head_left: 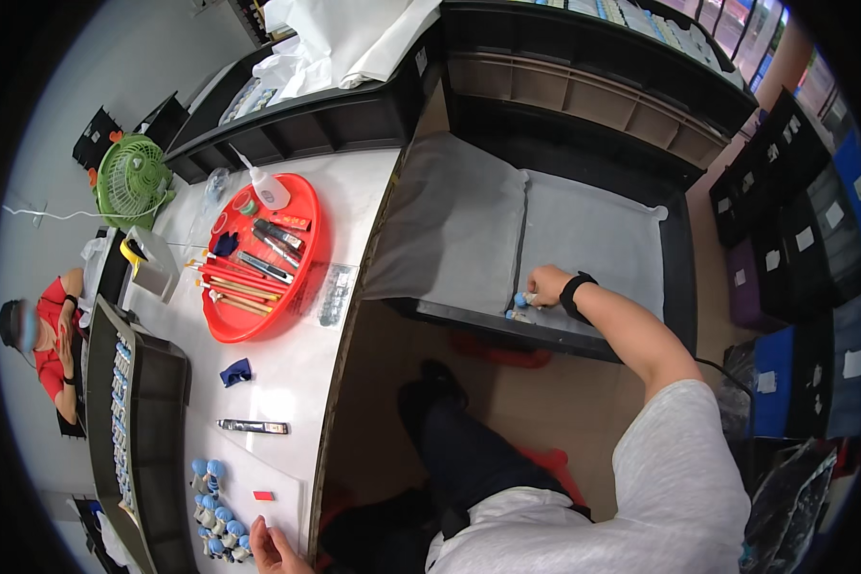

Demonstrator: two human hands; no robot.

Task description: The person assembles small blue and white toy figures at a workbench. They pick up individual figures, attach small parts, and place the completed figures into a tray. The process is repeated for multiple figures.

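Note:
My right hand (548,284) reaches into a black crate (681,277) lined with grey cloth. Its fingers are closed on a small blue-and-white figurine (520,300), held low over the lining by the crate's near wall. Another small pale-blue piece (518,316) lies just below it, partly hidden. My left hand (275,552) rests at the table's lower edge, fingers slightly apart and nothing visible in them. Beside it stands a group of several blue-capped figurines (222,519) on a white sheet (282,478). A small red piece (264,496) lies just beyond the left fingertips.
On the white table (287,373) are a red tray (222,328) of brushes, pens and a squeeze bottle (270,189), a dark cloth (236,372) and a cutter-like tool (253,427). Crates (158,402) stand around; a green fan (131,180) and another person (55,349) are at left.

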